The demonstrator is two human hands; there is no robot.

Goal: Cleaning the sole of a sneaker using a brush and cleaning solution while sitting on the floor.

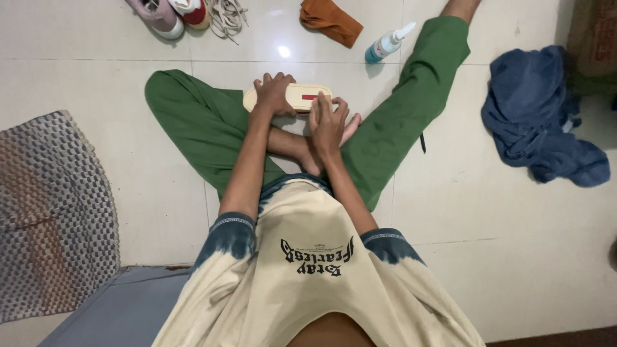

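Note:
I sit on a tiled floor in green trousers. A cream shoe (299, 96) lies sole up in front of me, with a small red mark on the sole. My left hand (274, 94) grips the shoe's left end from above. My right hand (328, 122) rests against the shoe's near right side, fingers together and pressed on the sole edge. Whether the right hand holds anything small is hidden.
A spray bottle (388, 44) with blue liquid stands beyond my right knee. An orange cloth (331, 20) and a pink and red shoe pair (170, 14) lie at the top. A blue garment (540, 119) is heaped at right. A woven mat (54, 212) lies at left.

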